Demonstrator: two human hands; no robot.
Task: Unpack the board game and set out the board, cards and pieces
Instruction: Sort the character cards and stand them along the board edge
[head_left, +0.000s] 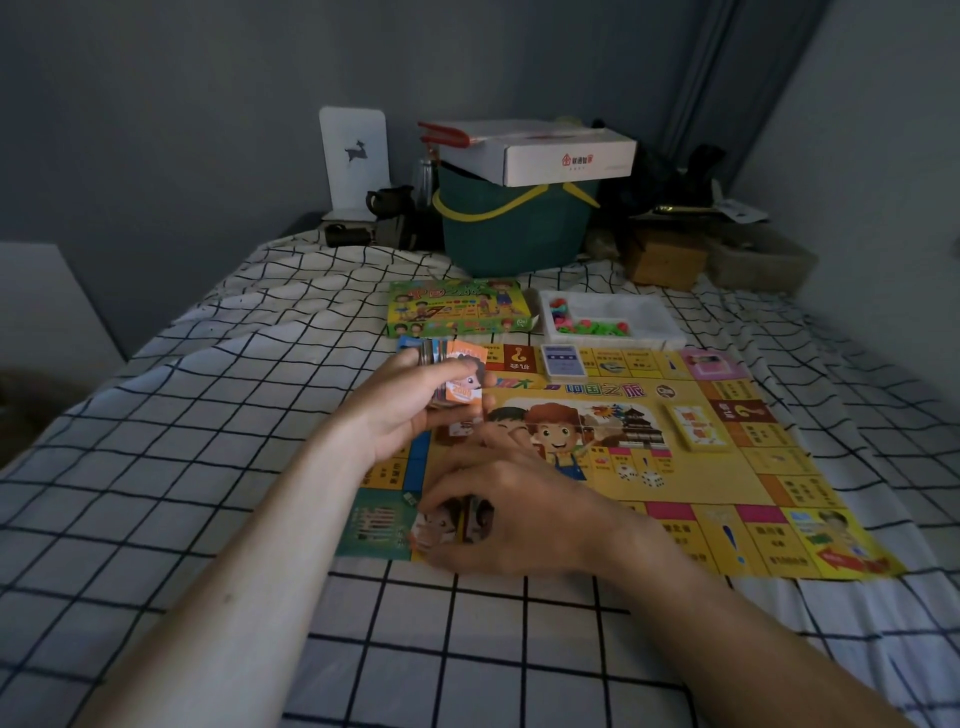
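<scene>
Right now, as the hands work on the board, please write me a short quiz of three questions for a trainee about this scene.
1. True or false: the left hand holds a stack of play money above the board.
2. Multiple choice: where are the coloured pieces? A) scattered on the board; B) in the white tray behind the board; C) in the green bucket.
3. Fill in: the two dice lie on the ____.

Key:
1. True.
2. B.
3. Board, near its middle, right of the right hand, which is setting notes down at the board's near left corner.
</scene>
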